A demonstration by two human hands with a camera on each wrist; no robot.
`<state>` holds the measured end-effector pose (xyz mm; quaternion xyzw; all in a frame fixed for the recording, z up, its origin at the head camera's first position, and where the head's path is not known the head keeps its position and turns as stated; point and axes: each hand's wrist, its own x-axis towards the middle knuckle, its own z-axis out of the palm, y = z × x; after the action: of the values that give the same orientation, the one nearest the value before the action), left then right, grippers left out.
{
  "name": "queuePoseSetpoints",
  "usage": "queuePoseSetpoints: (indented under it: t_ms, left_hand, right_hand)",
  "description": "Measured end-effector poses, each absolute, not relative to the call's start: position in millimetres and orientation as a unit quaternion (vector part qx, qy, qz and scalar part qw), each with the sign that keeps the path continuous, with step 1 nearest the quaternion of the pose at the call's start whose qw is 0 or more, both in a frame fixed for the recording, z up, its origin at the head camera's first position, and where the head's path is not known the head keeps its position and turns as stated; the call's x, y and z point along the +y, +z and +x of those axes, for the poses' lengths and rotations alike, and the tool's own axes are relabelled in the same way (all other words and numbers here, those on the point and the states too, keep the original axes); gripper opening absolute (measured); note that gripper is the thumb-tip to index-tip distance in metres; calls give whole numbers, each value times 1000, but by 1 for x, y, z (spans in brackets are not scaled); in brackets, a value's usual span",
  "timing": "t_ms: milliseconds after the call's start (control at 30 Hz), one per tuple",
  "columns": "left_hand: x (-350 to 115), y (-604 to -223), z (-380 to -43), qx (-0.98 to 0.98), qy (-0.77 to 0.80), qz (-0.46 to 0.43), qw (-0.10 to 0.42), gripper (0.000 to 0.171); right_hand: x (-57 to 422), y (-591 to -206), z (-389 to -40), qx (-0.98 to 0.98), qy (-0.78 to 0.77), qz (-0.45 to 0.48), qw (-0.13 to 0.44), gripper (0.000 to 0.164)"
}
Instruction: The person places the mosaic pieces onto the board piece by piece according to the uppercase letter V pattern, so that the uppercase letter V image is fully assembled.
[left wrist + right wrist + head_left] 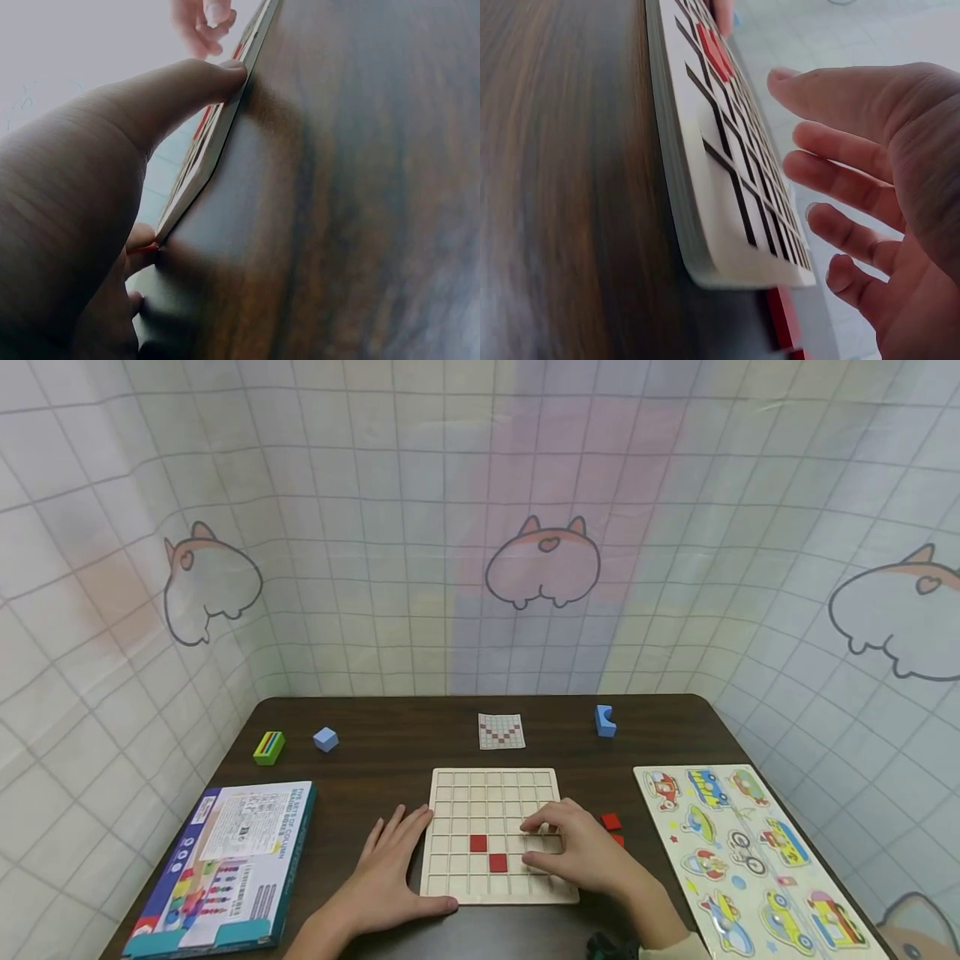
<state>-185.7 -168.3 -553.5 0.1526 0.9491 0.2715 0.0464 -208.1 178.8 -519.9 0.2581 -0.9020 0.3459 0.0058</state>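
Observation:
A pale gridded wooden board (450, 887) lies flat on the dark table, with two red square tiles in its cells: one tile (477, 843) and, diagonally below it, another tile (498, 862). My left hand (393, 877) rests at the board's lower left corner. Its fingers stretch along the left edge, and the thumb (217, 81) touches the front edge. Over the board's right side hovers my right hand (581, 852), thumb and fingers apart with nothing between them. Loose red tiles (611, 821) lie right of the board, partly hidden by that hand.
A small pattern card (502, 732) lies behind the board. Farther back are a blue notched block (604, 721), a blue cube (326, 739) and a green striped block (268, 748). A boxed set (247, 827) lies left; a vehicle puzzle board (738, 810) lies right.

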Motion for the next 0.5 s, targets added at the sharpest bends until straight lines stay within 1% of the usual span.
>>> queuePoseSetpoints:
  t_ms: [333,500]
  left_hand:
    - [-168,-553,-185,949,273,152,49,137]
    - [-168,-553,-186,949,271,152,49,137]
  right_hand:
    - [206,-522,-201,-911,342,229,-13,37]
    - [219,-525,-200,-916,329,231,-1,37]
